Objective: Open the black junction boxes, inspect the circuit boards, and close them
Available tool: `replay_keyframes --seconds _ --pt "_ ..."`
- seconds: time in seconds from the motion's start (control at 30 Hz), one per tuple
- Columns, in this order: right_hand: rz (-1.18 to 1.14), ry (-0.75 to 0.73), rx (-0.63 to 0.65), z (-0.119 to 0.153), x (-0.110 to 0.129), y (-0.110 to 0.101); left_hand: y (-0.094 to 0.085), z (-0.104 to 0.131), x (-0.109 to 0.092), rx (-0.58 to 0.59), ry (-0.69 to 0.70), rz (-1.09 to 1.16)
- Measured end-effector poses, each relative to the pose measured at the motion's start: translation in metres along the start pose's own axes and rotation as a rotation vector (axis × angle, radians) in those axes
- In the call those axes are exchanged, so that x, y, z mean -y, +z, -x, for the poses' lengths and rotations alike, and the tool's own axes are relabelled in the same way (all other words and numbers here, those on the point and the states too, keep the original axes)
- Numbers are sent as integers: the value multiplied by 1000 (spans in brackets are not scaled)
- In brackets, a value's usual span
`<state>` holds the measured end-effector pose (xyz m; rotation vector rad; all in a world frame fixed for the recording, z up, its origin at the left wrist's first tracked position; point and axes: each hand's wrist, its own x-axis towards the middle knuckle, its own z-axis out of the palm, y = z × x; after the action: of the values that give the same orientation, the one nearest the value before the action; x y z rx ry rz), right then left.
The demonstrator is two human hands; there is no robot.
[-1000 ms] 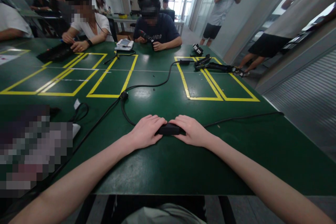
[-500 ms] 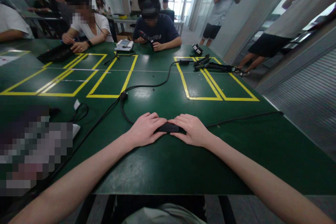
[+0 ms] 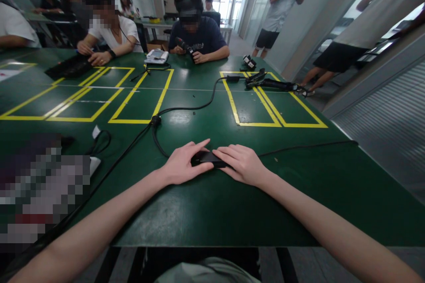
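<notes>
A flat black block with a cable point(image 3: 209, 158) lies on the green table point(image 3: 212, 212), in front of me. My right hand point(image 3: 241, 163) is closed over its right part, fingers on top and thumb along the near edge. At its left end, my left hand point(image 3: 184, 163) has the thumb along the near side and the index finger lifted off the top, thumb and finger spread apart. The left hand's other fingers are partly hidden behind the block.
Black cables meet at a plug point(image 3: 156, 120) left of my hands. Yellow tape rectangles point(image 3: 259, 125) mark the table. A black jointed device point(image 3: 272, 84) lies at the back right. Two people work across the table; a blurred item point(image 3: 49, 194) lies at left.
My left index finger has lifted and straightened away from the block, and the left hand has opened wider. More of the block's top shows. My right hand has barely moved.
</notes>
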<state>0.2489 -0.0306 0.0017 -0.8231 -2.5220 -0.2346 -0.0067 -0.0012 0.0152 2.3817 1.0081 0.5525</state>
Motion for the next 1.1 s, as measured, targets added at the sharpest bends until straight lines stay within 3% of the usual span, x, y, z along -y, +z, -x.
replay_keyframes --seconds 0.07,0.13,0.2,0.3,0.4,0.53,0.73,0.93,1.1 --pt "48 -6 20 0 1 -3 -6 -1 -3 82 -142 115" --pt "55 13 48 -1 2 -5 -10 -2 -5 178 -178 186" --pt "-1 38 71 -3 2 -7 -10 -2 -4 200 -167 246" --pt "-165 108 105 -3 2 -6 -5 -1 -2 89 -98 214" --pt "-314 222 124 -3 2 -3 -1 0 -1 -14 17 1" --pt "-429 313 104 -3 3 -2 -2 0 -3 -13 79 -153" --pt "-440 296 82 -3 3 -3 -5 1 -4 15 65 -184" --pt "-248 167 161 -3 6 -3 1 1 -3 -17 51 -119" --pt "-380 296 78 0 -5 -7 1 3 2 -164 164 -201"
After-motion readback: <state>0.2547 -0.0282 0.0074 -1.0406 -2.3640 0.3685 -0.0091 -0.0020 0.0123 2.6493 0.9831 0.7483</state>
